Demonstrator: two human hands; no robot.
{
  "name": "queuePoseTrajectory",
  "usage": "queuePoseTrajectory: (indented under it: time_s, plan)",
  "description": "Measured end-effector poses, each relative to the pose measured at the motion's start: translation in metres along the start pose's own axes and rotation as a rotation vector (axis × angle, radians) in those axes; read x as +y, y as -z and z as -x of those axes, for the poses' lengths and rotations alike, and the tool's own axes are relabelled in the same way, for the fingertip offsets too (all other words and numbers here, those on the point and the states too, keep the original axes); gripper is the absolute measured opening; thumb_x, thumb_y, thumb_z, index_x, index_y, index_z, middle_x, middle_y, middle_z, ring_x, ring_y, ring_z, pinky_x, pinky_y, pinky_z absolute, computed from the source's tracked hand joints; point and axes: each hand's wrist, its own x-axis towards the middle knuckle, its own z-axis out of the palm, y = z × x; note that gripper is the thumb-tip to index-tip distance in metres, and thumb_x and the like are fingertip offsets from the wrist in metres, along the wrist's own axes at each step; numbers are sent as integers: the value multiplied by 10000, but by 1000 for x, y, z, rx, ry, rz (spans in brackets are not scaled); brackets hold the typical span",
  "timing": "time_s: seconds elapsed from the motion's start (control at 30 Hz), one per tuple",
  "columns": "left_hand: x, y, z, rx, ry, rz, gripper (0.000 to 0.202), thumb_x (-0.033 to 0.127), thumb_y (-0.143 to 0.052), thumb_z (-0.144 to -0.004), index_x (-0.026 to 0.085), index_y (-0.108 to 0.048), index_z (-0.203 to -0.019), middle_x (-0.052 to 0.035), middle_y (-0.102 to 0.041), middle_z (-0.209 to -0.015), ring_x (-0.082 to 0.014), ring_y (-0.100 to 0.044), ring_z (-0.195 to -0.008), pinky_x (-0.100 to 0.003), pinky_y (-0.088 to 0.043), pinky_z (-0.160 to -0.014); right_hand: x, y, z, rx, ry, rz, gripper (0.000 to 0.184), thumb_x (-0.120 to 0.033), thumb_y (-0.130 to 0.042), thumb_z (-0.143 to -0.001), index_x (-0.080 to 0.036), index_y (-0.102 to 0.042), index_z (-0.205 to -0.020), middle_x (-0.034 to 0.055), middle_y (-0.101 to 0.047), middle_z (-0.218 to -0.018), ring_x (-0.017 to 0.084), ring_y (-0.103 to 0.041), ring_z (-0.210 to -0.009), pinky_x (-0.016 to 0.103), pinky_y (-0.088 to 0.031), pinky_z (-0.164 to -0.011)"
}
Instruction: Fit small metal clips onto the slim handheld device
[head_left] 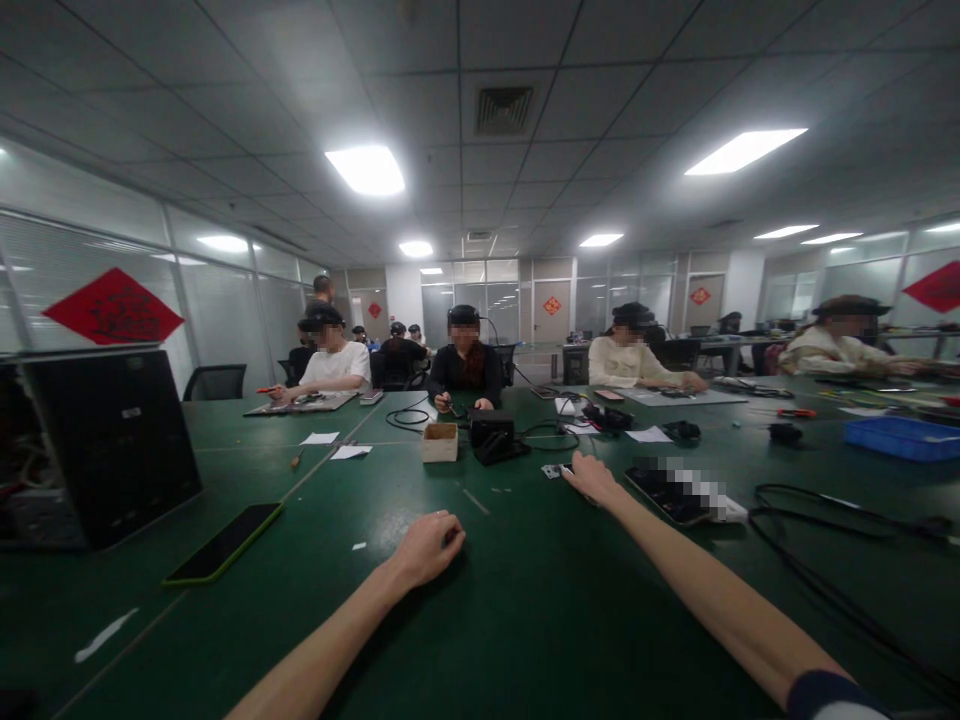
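My left hand point(430, 547) rests on the green table point(495, 590), its fingers curled in loosely and nothing visible in them. Further out on the right, my right hand point(594, 480) reaches forward with its fingertips pressed together at a small flat silver piece point(551, 471). That piece lies on or just above the tabletop, and the fingers cover part of it. Just right of this hand is a dark phone-like device point(660, 490), partly blurred out. A small open cardboard box point(440, 443) stands beyond my left hand, beside a black device on a stand point(491, 435).
A black computer case point(112, 450) stands at the left, near a green-edged phone point(225, 543). Black cables point(817, 560) and a blue tray point(900, 438) are on the right. Paper slips point(351, 452) lie about. Several people sit across the table, working with their hands.
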Motion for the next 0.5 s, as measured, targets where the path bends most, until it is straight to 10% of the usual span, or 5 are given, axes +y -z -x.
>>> queuePoseTrajectory:
  time_s: [0.3,0.5]
  plan:
    - [-5,-9,-2,-17,-48,-25,213,302,-434,-874,184,-609,-851,-33,-619,-820,-149,-557,-738,-241,-392,-664,21,-2,-20,35,-61,79,408,-382,-465,-857,-77,-483,-1129,205,-532,-1100,326,-534,-1027,388,-420,-798]
    - [2,-4,0,-50,-31,-26,217,298,-435,-868,186,-620,-859,-38,-626,-843,-155,-558,-749,-244,-397,-660,14,-11,-26,27,169,131,363,-264,-451,-848,-201,-461,-1205,145,-430,-1222,297,-399,-1137,409,-358,-866]
